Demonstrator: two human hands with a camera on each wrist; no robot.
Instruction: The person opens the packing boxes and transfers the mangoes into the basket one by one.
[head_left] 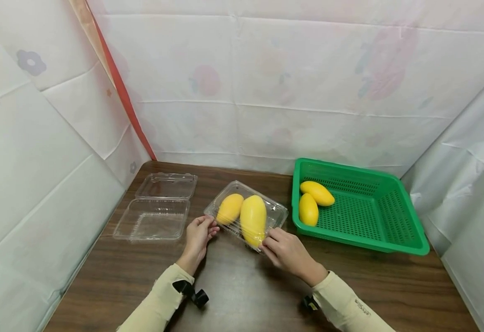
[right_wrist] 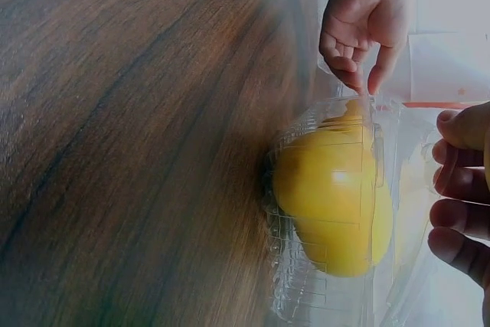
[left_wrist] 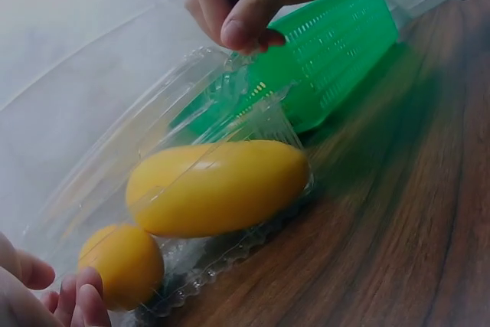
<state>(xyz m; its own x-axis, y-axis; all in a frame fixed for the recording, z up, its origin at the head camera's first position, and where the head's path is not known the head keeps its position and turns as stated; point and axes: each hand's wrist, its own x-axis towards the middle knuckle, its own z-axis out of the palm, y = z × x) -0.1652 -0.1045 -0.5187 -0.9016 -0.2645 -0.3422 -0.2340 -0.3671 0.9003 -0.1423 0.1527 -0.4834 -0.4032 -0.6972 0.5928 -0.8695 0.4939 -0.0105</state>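
A clear plastic clamshell container point(head_left: 276, 213) lies at the middle of the table, turned at an angle. Two yellow mangoes are inside, a smaller one point(head_left: 230, 209) on the left and a larger one point(head_left: 253, 216) beside it. Its see-through lid point(left_wrist: 115, 143) slants over the fruit. At the near left corner my left hand point(head_left: 198, 235) pinches the lid's edge between thumb and fingers. My right hand point(head_left: 285, 249) grips the lid at the near right corner, thumb and fingertips together, as the left wrist view also shows. Both hands stay outside the container.
On the left stands another clear clamshell container point(head_left: 150, 226), its lid folded back. A green perforated basket point(head_left: 408, 221) sits at the right, holding two more mangoes point(head_left: 317, 192) in its left end. White printed sheets point(head_left: 266, 129) wall in the wooden table point(head_left: 233, 295).
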